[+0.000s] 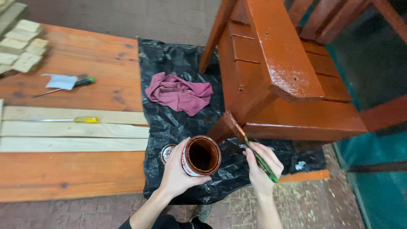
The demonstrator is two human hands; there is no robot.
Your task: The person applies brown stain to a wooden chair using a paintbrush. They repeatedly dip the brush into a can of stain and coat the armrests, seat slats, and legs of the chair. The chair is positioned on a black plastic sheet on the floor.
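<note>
So the brown-painted wooden chair (280, 80) sits at 1 o'clock on black plastic sheeting (182, 127). Left hand (176, 169) is wrapped around the open paint can (201, 156); right hand (263, 165) pinches the green-handled brush (259, 159) against the chair leg.

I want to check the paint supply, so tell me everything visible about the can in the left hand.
The paint can is a small round metal tin, lid off, tilted with its mouth towards the camera. Its inside and rim are coated in reddish-brown paint; the outside is white with red print. The left hand grips its side, above the black plastic sheet.
</note>
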